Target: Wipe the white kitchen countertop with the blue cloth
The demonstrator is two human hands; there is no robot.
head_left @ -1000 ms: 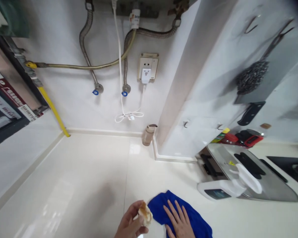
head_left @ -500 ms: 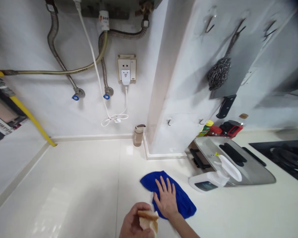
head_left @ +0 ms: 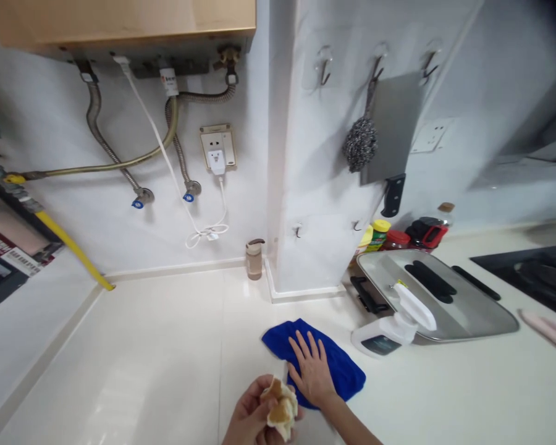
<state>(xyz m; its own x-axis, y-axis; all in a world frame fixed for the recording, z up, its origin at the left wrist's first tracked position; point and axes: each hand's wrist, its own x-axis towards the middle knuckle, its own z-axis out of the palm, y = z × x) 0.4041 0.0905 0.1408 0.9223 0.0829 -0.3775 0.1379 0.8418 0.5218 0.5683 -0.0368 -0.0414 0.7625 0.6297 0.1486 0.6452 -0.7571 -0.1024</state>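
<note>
Right hand (head_left: 311, 375) lies flat, fingers spread, on a blue cloth (head_left: 338, 371) on the glossy white counter (head_left: 143, 358); left hand (head_left: 252, 420) grips a crumpled rag (head_left: 281, 409). Wiping appears underway.

I count one blue cloth (head_left: 338, 368), one spray bottle (head_left: 391, 324) just right of it, and two blue valves (head_left: 138, 203) (head_left: 188, 198) above.

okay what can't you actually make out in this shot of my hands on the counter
- Left hand: wrist cut off by the bottom edge.
- Crumpled pale wad: what it is, too small and bunched.
- Blue cloth: middle hidden under the right hand.
- Spray bottle: label too small.
</note>
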